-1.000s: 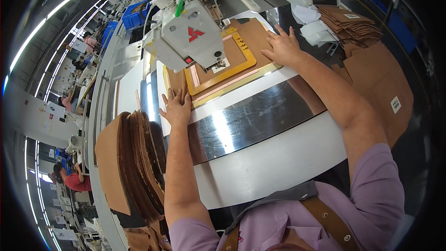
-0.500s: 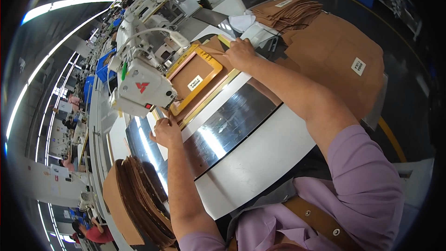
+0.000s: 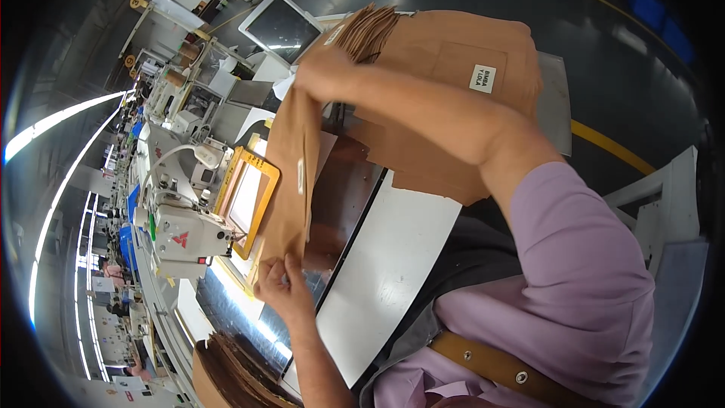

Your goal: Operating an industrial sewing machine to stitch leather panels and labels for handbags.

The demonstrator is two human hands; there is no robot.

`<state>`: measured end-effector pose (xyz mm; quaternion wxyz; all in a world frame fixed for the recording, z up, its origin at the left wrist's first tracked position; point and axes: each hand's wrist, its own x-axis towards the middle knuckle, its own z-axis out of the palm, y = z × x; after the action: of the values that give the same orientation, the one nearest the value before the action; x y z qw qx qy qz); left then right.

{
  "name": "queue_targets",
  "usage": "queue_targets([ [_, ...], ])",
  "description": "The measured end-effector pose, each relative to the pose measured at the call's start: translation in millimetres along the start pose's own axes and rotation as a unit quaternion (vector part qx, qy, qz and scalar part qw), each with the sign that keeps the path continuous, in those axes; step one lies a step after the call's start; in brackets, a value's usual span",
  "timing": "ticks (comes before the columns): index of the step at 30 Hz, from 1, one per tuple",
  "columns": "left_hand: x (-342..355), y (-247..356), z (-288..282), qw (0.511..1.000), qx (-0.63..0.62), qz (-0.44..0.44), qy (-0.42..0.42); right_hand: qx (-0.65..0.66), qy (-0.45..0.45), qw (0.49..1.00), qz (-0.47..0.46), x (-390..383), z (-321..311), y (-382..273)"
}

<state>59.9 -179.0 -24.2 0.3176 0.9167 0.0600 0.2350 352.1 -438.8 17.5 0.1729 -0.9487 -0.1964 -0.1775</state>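
Observation:
A floppy brown panel (image 3: 283, 143), leather-like and bearing a small white label, hangs raised and partly folded between my two hands. My left hand (image 3: 285, 287) pinches its near end. At the far end my right hand (image 3: 323, 75) grips it, fingers partly hidden and a little blurred. Just left of the panel lies a yellow frame (image 3: 266, 195) beside the head of a white sewing machine (image 3: 185, 238). The light opening of the frame shows no brown panel inside.
Flat brown panels (image 3: 423, 53) with a white label lie at the right, near a fanned brown stack (image 3: 370, 30). Curved brown pieces (image 3: 226, 370) stand at the lower left. A tablet-like screen (image 3: 281, 24) is at the back. A white table edge (image 3: 385, 257) runs before me.
The brown panel has come out of the yellow frame and is lifted toward the right. Both hands hold it now, and my view has turned rightward.

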Motion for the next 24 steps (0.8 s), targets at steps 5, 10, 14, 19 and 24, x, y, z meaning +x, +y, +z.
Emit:
queue_targets([
  [5, -25, 101, 58, 0.969, 0.026, 0.231, -0.083, 0.088, 0.145, 0.985, 0.013, -76, -105, 144],
  [10, -33, 135, 75, 0.943, -0.007, 0.279, -0.184, -0.07, 0.093, 0.972, 0.206, -176, -166, 245],
  [14, -22, 88, 69, 0.946, 0.005, 0.254, -0.201, -0.343, 0.14, 0.915, 0.16, -212, -143, 277],
  [19, -13, 29, 30, 0.967, 0.03, 0.172, -0.186, 0.087, 0.041, 0.995, 0.032, -104, -88, 140],
  [24, -14, -21, -3, 0.993, -0.029, -0.009, -0.114, 0.066, -0.04, 0.985, -0.153, -1, 47, 18],
])
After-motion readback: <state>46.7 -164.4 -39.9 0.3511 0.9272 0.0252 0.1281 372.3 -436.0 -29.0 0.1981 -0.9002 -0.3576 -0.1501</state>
